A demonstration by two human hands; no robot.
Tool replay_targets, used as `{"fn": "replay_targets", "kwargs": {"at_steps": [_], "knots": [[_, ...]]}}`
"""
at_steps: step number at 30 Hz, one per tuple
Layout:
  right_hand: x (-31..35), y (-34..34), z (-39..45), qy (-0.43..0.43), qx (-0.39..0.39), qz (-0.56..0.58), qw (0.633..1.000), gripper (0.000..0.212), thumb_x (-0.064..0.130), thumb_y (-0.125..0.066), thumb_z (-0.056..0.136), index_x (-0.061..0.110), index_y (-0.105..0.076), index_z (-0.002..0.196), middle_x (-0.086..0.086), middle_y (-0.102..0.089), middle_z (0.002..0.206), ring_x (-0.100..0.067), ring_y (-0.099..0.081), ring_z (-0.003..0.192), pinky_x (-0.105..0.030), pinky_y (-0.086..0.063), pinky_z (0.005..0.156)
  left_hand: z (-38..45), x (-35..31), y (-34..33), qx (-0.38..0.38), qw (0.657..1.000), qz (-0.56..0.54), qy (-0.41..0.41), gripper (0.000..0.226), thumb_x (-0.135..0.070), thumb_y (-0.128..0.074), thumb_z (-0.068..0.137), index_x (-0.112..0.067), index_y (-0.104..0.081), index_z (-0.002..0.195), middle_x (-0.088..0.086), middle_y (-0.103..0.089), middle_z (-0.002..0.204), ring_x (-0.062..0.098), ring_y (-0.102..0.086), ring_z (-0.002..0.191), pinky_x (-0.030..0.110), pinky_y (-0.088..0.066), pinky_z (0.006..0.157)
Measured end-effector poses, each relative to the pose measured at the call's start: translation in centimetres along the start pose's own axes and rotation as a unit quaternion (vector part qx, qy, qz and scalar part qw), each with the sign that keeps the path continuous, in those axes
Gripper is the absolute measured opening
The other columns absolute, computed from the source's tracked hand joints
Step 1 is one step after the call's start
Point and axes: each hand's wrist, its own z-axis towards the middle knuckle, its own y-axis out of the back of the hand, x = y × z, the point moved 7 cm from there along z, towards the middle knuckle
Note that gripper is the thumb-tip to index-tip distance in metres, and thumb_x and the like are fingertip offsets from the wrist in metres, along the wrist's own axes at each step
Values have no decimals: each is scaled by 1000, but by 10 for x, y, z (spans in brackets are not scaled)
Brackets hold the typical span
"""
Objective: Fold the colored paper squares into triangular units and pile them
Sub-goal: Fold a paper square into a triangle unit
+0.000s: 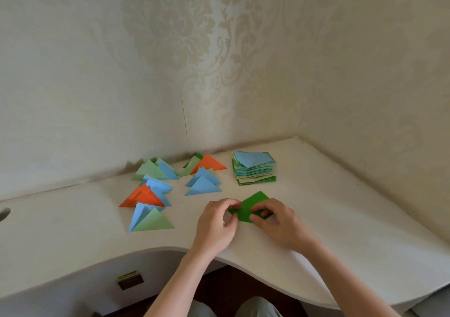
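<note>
We are folding a green paper [253, 206]

Both our hands, left hand [215, 224] and right hand [277, 221], pinch it on the counter [341, 231]. Next, we think, press the fold flat.

We sit at a white desk [341, 219] with a curved front edge, set in a corner. Cream wallpaper [170, 36] with a floral pattern covers both walls. Dark floor [219, 285] shows beneath.

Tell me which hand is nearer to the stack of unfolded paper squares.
Right. The right hand grips the dark green paper just in front of the stack of unfolded squares; the left hand holds the paper's other side, farther left of the stack.
</note>
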Motion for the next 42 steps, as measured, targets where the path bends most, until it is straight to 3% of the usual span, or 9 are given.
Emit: {"fn": "replay_targets", "kwargs": {"at_steps": [4, 6, 10, 13, 20, 26, 29, 36, 42], "knots": [[8, -6, -4, 37, -48, -75, 995, 14, 31, -66, 87, 19, -67, 92, 11, -58, 102, -7, -56, 90, -26, -43, 83, -4, -1, 2, 31, 999, -9, 8, 39, -12, -57, 81, -34, -61, 112, -32, -55, 103, -7, -44, 104, -2, -31, 81], [9, -5, -3, 37, -45, -82, 995, 10, 25, -62, 90, 15, -66, 90, 7, -58, 102, -12, -55, 91, -29, -43, 83, -6, -2, 4, 31, 999, -9, -3, 43, -9, -58, 79, -34, -61, 114, -31, -54, 106, -8, -43, 106, -3, -29, 83], [13, 5, 2, 35, -1, -40, 999, 9, 18, -57, 93, 14, -62, 87, 2, -59, 92, -8, -53, 81, -14, -40, 71, -7, -5, 7, 7, 1000, 7, -30, 34, -10, -64, 83, -30, -65, 110, -24, -60, 107, -3, -46, 105, 2, -31, 87], [17, 5, 1, 59, 43, -59, 996, 13, 24, -56, 93, 14, -61, 87, 2, -59, 90, -7, -52, 79, -14, -40, 68, -7, -5, 6, 1, 999, 11, -33, 27, -5, -66, 81, -28, -70, 95, -20, -64, 99, 3, -49, 101, 8, -36, 85], [16, 14, -11, 103, -16, -25, 994, 6, 20, -69, 86, 14, -71, 87, 7, -64, 93, 7, -55, 75, -5, -36, 66, -7, -1, 5, -16, 999, 15, -35, 10, -20, -72, 81, -30, -71, 84, -20, -63, 85, -1, -48, 94, 4, -32, 78], [17, 11, -18, 132, -40, -47, 989, 14, 29, -75, 80, 16, -73, 84, 9, -61, 98, 3, -56, 91, -5, -37, 80, -5, 2, 4, -20, 999, 21, -19, 9, -25, -72, 81, -29, -71, 89, -22, -59, 85, -1, -48, 91, 2, -32, 76], [18, 7, -17, 124, -80, -47, 988, 11, 21, -74, 81, 13, -69, 77, 5, -61, 90, -6, -58, 82, -11, -42, 75, -3, 2, 1, -15, 1000, 8, 10, 16, -27, -71, 82, -32, -66, 96, -21, -53, 85, 0, -49, 90, 3, -33, 75], [17, 5, -13, 93, -124, -42, 987, 15, 18, -77, 77, 10, -65, 71, 2, -59, 82, -12, -57, 72, -18, -45, 67, 2, -5, -7, -45, 998, 46, 24, 29, -36, -71, 82, -32, -58, 108, -16, -58, 91, 7, -46, 94, 22, -40, 78], [10, 5, -9, 54, -116, -19, 992, 20, 20, -81, 72, 11, -68, 84, 4, -60, 83, -7, -55, 75, -6, -39, 67, 2, -7, -9, -54, 996, 65, 11, 30, -33, -70, 82, -32, -57, 109, -17, -58, 92, 9, -46, 93, 28, -42, 80]]}}
